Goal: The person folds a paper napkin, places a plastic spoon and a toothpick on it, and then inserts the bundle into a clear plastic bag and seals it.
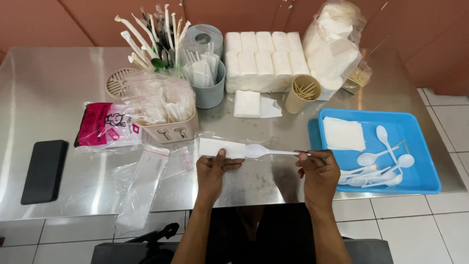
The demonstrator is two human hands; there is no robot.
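My left hand (213,168) pinches a folded white napkin (220,147) at its lower edge, just above the steel table (58,83). My right hand (318,169) grips the handle end of a white plastic spoon (266,151), held level with its bowl lying against the napkin's right end. A thin toothpick seems to lie along the spoon's handle near my right fingers. Clear plastic sleeves (142,183) lie flat to the left of my left hand.
A blue tray (420,142) at right holds napkins and several white spoons. At the back stand napkin stacks (261,61), a cup of toothpicks (303,93), a grey cup, a beige holder with wrapped cutlery and a bagged pile. A pink packet (105,124) and black phone (44,171) lie left.
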